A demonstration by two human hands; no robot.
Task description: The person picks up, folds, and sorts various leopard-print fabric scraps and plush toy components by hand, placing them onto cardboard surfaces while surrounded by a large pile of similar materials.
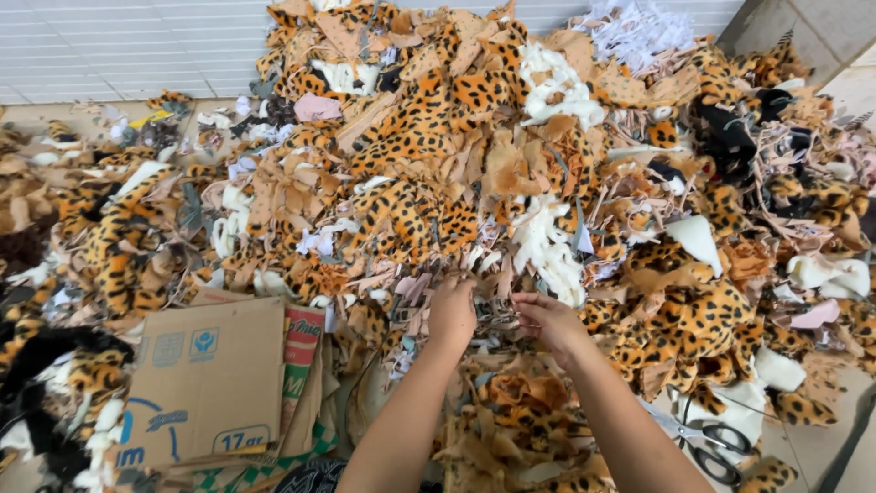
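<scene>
A big heap of fabric scraps (474,164) covers the floor: leopard-spotted plush, tan backing pieces and white fluffy bits. My left hand (453,310) and my right hand (546,318) reach into the near edge of the heap, side by side. Both have their fingers curled into the loose scraps (497,306) between them. What exactly each hand grips is hidden by the fingers and the clutter. A white fluffy piece (547,251) lies just beyond my right hand.
Flattened cardboard boxes (205,383) lie at the lower left. Black-handled scissors (716,447) rest on scraps at the lower right. Black fur pieces (36,365) sit at the far left. A white tiled wall (119,46) stands behind the heap.
</scene>
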